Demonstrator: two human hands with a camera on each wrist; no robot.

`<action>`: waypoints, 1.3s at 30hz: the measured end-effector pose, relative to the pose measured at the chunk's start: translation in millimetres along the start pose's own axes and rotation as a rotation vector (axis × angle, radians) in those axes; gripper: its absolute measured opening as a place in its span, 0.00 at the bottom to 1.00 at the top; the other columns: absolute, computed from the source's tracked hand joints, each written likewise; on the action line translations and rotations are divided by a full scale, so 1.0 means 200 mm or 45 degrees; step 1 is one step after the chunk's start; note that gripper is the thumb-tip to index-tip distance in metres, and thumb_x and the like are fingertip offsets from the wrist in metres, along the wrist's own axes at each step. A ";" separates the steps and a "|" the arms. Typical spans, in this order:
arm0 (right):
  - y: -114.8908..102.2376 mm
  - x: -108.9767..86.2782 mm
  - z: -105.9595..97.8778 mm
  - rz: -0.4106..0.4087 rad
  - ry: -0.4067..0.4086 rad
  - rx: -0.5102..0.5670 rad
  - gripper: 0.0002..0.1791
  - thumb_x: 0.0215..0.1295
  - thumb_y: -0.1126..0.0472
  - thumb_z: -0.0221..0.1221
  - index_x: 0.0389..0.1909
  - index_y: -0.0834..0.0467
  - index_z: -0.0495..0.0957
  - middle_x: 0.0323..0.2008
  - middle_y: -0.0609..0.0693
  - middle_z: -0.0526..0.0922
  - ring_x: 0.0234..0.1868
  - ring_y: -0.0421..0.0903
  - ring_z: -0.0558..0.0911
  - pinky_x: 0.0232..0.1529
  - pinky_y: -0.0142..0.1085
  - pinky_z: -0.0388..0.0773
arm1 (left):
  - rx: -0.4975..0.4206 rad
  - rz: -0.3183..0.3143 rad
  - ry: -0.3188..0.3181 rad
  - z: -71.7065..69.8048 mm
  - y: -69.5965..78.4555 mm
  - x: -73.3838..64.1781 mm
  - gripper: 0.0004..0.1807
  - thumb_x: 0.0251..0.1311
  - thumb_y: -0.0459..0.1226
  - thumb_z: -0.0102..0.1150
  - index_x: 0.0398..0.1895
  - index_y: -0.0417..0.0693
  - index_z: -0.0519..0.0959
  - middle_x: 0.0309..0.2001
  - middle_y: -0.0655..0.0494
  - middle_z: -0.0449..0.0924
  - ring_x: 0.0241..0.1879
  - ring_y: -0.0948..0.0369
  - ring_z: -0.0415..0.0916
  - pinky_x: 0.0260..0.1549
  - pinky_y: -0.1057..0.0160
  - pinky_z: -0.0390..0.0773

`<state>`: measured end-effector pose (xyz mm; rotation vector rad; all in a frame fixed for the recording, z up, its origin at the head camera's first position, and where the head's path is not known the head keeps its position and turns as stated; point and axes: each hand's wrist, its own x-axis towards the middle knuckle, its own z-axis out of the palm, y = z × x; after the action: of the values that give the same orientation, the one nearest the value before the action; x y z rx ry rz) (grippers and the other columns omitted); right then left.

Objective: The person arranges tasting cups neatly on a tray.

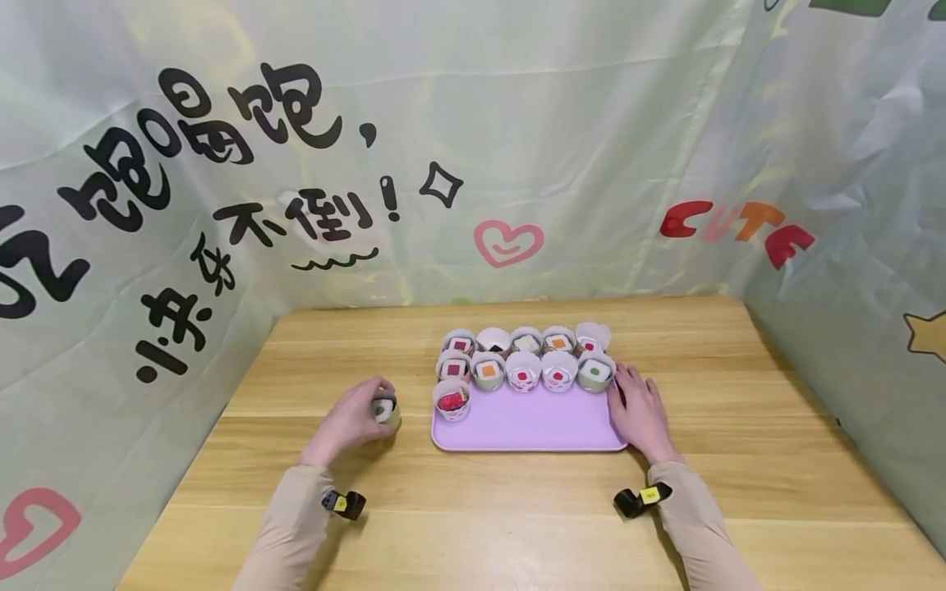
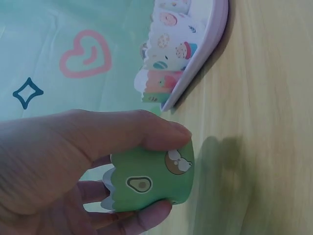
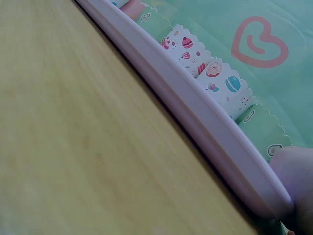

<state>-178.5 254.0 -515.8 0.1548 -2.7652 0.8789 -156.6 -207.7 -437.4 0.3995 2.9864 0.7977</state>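
Note:
In the head view, my left hand (image 1: 355, 419) grips a green paper baking cup (image 1: 384, 410) left of the lilac tray (image 1: 528, 450). The left wrist view shows thumb and fingers round this cup (image 2: 146, 181), which has an avocado print and a scalloped rim. Its contents show whitish with a green spot from above. At the tray's right edge, my right hand (image 1: 641, 410) rests with fingers extended, close to a green cup (image 1: 595, 373). The right wrist view has only part of that hand (image 3: 296, 171), by the tray's corner (image 3: 274, 205).
Two rows of filled paper cups line the tray's back part. One more cup, with red contents (image 1: 452, 400), stands at its front left. The wooden table (image 1: 473, 517) meets printed cloth walls (image 1: 576, 164) at the back and sides.

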 end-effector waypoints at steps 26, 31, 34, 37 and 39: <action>0.00 0.00 0.02 -0.055 0.086 -0.004 0.23 0.73 0.64 0.48 0.62 0.76 0.72 0.67 0.74 0.69 0.71 0.74 0.64 0.72 0.68 0.52 | 0.003 0.137 0.034 0.05 0.16 0.01 0.30 0.41 0.31 0.79 0.51 0.42 0.77 0.47 0.46 0.84 0.48 0.51 0.82 0.51 0.49 0.83; 0.00 0.00 0.02 -0.058 0.087 0.004 0.23 0.73 0.64 0.47 0.62 0.76 0.72 0.67 0.75 0.69 0.70 0.74 0.64 0.72 0.69 0.52 | -0.004 0.173 0.043 0.06 0.18 0.01 0.30 0.41 0.31 0.79 0.51 0.42 0.77 0.46 0.46 0.84 0.46 0.51 0.82 0.49 0.50 0.84; 0.00 -0.01 0.02 -0.056 0.098 0.014 0.24 0.72 0.63 0.48 0.62 0.75 0.72 0.67 0.75 0.70 0.71 0.74 0.64 0.72 0.69 0.52 | 0.002 0.195 0.049 0.07 0.19 0.01 0.30 0.41 0.31 0.79 0.50 0.43 0.77 0.46 0.46 0.84 0.46 0.51 0.82 0.50 0.49 0.83; 0.00 -0.01 0.02 -0.053 0.098 0.014 0.24 0.72 0.63 0.48 0.62 0.75 0.72 0.67 0.74 0.70 0.71 0.74 0.64 0.73 0.68 0.52 | 0.013 0.209 0.049 0.07 0.20 0.01 0.30 0.40 0.31 0.79 0.50 0.43 0.77 0.46 0.47 0.84 0.47 0.50 0.82 0.51 0.49 0.83; 0.00 -0.01 0.01 -0.055 0.099 0.007 0.24 0.72 0.64 0.48 0.62 0.75 0.72 0.67 0.74 0.70 0.71 0.74 0.64 0.73 0.68 0.52 | 0.016 0.216 0.048 0.08 0.21 0.01 0.30 0.39 0.31 0.79 0.50 0.43 0.78 0.47 0.47 0.84 0.48 0.50 0.82 0.52 0.48 0.83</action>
<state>-177.8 252.1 -518.2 0.1768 -2.6779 0.8634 -147.2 -163.8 -429.9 0.6526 3.0245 0.8069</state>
